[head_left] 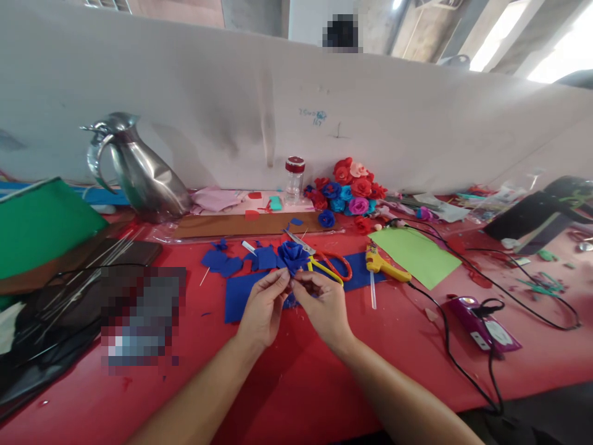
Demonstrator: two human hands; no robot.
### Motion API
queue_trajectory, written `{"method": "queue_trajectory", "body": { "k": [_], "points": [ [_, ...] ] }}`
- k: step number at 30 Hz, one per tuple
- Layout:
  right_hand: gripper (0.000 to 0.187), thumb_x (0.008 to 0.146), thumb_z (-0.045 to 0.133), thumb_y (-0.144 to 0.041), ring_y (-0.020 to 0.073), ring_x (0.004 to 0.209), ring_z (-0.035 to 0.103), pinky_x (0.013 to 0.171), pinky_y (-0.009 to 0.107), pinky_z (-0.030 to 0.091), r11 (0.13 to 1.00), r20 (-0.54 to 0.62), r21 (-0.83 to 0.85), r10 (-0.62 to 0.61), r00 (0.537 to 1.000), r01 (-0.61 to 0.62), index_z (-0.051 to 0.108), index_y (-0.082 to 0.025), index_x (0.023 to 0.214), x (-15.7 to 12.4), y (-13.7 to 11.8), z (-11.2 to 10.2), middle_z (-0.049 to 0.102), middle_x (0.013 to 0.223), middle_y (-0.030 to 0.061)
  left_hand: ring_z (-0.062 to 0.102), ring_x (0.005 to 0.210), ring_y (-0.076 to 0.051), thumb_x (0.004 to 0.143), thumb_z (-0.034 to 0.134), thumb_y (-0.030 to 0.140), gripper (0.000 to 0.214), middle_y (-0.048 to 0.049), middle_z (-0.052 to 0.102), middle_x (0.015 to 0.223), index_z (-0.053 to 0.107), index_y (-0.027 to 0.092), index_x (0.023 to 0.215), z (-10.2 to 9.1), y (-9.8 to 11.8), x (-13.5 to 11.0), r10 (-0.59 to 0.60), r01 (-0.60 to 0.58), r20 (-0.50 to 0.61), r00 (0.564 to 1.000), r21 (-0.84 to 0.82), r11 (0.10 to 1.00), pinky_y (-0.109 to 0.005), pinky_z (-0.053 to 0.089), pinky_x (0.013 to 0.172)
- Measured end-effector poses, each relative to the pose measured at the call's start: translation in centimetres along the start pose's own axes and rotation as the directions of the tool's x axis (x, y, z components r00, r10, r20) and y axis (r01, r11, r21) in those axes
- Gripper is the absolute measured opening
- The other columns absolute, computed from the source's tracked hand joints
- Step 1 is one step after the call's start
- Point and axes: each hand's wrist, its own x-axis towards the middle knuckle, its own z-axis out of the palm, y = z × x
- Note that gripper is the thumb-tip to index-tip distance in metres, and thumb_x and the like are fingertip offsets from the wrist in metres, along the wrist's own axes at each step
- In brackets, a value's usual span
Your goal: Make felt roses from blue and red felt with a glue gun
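Here, over the red-covered counter [208, 383], a deep-blue, ruffled, rose-shaped flower [293, 252] is held up to the left of the yellow plastic glue gun [377, 262]. Its open bloom is turned upward and away from the body, petals flared at the top; its long axis is run from the bloom down to a narrow base, pointed back toward the fingertips. That base is pinched between the thumb and fingers of the left hand [266, 303]. And from the glue gun's side, the right hand [323, 303] is brought in as well, thumb and fingertips pressed together on the same base; the exact contact is hidden by the fingers.

Also left of the glue gun, metal scissors with red and yellow handles [303, 245] are laid behind the bloom, blades pointed away and leftward. Farther left, flat deep-blue cut scraps [222, 262] are scattered, and a flat deep-blue rectangular sheet [238, 300] is partly covered by the left hand. From the glue gun itself, a translucent stick [373, 292] is seen pointed nearer the body. Beyond the gun, a bunch of red, blue and pink flowers [356, 185] is piled; to its right, a lime-green flat sheet [419, 253] is spread.
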Motion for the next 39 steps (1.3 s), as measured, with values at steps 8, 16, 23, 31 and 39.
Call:
{"method": "queue_trajectory", "body": {
  "k": [8, 16, 23, 31, 39],
  "points": [
    [0.012, 0.074, 0.059, -0.024, 0.0112, 0.056, 0.057, 0.055, 0.022, 0.047, 0.986, -0.008, -0.119, -0.119, 0.993, 0.117, 0.069, -0.018, 0.071, 0.1, -0.2, -0.2, 0.067, 0.065, 0.0007, 0.056, 0.077, -0.015, 0.059, 0.081, 0.029, 0.017, -0.0015, 0.067, 0.076, 0.074, 0.017, 0.069, 0.3, 0.4, -0.7, 0.195, -0.19, 0.007, 0.981, 0.27, 0.944, -0.026, 0.045, 0.077],
    [0.014, 0.075, 0.057, -0.02, 0.0108, 0.054, 0.056, 0.053, 0.022, 0.046, 0.963, 0.008, -0.174, -0.207, 0.978, 0.205, 0.07, -0.018, 0.07, 0.0, -0.5, -0.3, 0.067, 0.064, 0.0012, 0.06, 0.076, -0.016, 0.061, 0.08, 0.026, 0.012, 0.0002, 0.066, 0.068, 0.073, 0.018, 0.068, -0.2, 0.1, -0.1, 0.174, -0.183, 0.06, 0.983, 0.218, 0.959, -0.027, 0.045, 0.077],
    [0.014, 0.076, 0.057, -0.021, 0.0111, 0.053, 0.057, 0.053, 0.022, 0.046, 0.975, 0.046, -0.166, -0.14, 0.989, 0.146, 0.071, -0.018, 0.075, 0.2, -0.6, -0.3, 0.07, 0.068, 0.0024, 0.059, 0.066, -0.01, 0.054, 0.085, 0.023, 0.018, 0.0014, 0.067, 0.066, 0.069, 0.017, 0.062, -0.3, 0.2, 0.3, -0.071, 0.072, 0.023, 0.997, -0.036, 0.997, -0.021, 0.046, 0.071],
    [0.016, 0.075, 0.056, -0.021, 0.0113, 0.054, 0.058, 0.053, 0.022, 0.046, 0.971, 0.103, -0.181, -0.136, 0.985, 0.153, 0.072, -0.018, 0.077, -0.2, -0.3, 0.1, 0.072, 0.07, 0.0026, 0.061, 0.071, -0.008, 0.056, 0.086, 0.022, 0.02, 0.0007, 0.069, 0.077, 0.068, 0.015, 0.063, -0.5, 1.0, 0.5, -0.149, 0.151, 0.027, 0.989, -0.126, 0.98, -0.017, 0.048, 0.07],
    [0.013, 0.075, 0.057, -0.022, 0.0101, 0.052, 0.054, 0.053, 0.021, 0.046, 0.959, 0.03, -0.203, -0.197, 0.98, 0.199, 0.068, -0.018, 0.07, -0.1, -0.9, -0.2, 0.067, 0.063, 0.0011, 0.063, 0.07, -0.01, 0.063, 0.082, 0.02, 0.015, -0.0023, 0.071, 0.078, 0.072, 0.015, 0.072, -0.1, 1.1, 0.1, -0.17, 0.171, 0.016, 0.985, -0.059, 0.984, -0.018, 0.05, 0.069]
  ]
}}
